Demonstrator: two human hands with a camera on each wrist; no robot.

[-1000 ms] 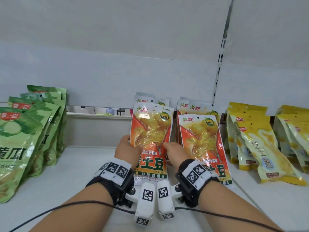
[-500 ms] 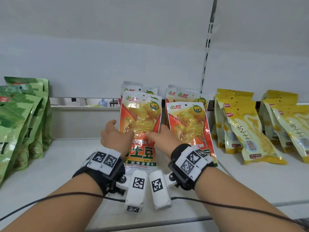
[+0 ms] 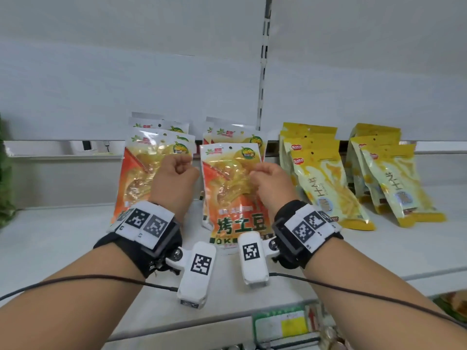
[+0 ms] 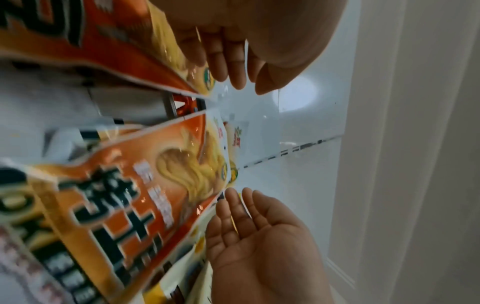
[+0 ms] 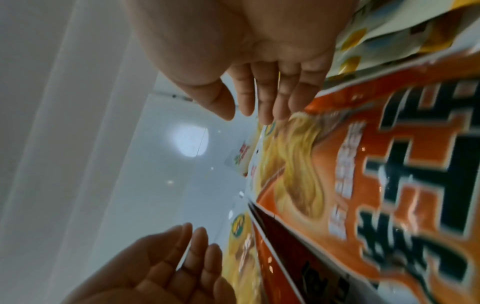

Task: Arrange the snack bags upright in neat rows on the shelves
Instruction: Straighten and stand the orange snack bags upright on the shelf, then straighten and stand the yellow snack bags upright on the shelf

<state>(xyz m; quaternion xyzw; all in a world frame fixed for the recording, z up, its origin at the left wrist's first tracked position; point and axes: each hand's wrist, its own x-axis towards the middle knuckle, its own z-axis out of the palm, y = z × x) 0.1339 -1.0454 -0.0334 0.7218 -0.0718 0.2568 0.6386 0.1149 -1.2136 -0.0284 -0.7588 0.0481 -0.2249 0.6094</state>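
Nearest you, both your wrists carry black straps with white marker blocks, cables trailing back along your forearms.

Your left hand is raised in front of the left row of orange snack bags. Its fingers are extended and held side by side, thumb alongside, gripping nothing; their tips sit at the front bag's upper right corner, though whether they touch it you cannot tell.

Your right hand is at the right edge of the front bag of the right orange row. Its fingers are straight and close together, lying along that bag's edge without curling round it.

Both orange rows stand upright, leaning back, on the white shelf, several bags deep behind your fingertips.

To the right of your right fingers, two rows of yellow snack bags lean back on the same shelf.

Far left of your left fingers, a sliver of green bags shows at the frame edge.

Beyond everything, the white back panel and a slotted upright close the shelf.
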